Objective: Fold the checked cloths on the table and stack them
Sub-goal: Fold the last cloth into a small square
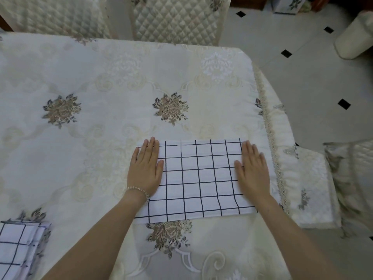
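Observation:
A white cloth with a dark grid pattern (197, 178) lies flat as a folded rectangle near the table's right front. My left hand (146, 168) presses flat on its left edge, fingers straight. My right hand (253, 170) lies flat on its right edge, fingers straight too. A stack of checked cloths (18, 249) sits at the lower left corner of the view, partly cut off by the frame.
The table (101, 77) wears a cream tablecloth with flower motifs; its lace-trimmed right edge (270, 128) runs close to my right hand. Quilted chairs (175, 19) stand at the far side, another chair (351, 178) at the right. Tiled floor lies beyond.

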The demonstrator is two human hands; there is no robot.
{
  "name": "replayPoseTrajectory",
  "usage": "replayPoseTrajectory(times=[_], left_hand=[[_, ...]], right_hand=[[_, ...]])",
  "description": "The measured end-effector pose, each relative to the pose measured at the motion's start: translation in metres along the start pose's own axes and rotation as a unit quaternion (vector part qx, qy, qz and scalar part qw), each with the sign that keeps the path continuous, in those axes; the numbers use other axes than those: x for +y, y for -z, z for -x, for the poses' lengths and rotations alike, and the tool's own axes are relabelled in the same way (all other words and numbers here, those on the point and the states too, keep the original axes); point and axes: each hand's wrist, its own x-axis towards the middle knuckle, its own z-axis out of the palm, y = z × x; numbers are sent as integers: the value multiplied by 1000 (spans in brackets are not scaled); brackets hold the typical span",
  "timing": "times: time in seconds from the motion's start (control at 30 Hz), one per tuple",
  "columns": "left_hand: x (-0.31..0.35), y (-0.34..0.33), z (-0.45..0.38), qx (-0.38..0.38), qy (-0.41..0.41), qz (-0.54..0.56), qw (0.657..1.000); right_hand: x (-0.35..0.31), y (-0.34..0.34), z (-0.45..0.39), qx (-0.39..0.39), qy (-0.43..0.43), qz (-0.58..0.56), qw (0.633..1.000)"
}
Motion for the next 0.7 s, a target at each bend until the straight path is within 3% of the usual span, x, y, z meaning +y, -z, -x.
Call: replayPoseTrajectory(times=[0.13,0.27,0.37,0.5,0.7], left_hand=[[1,2,1,-3,1,-7,1000],[2,2,-1,-9,5,-10,1000],[2,3,0,-10,3,-12,1000],[2,3,1,-7,0,-5,1000],[0,1,1,-11,-2,-9,1000]], right_hand=[[-37,7,4,21,-11,4,1000],[-153,-16,43,8,128,-42,991],[-187,-37,62,-26,146,-66,987],[-132,-38,64,-30,133,-19,990],[0,-11,74,-2,6,-10,1000]])
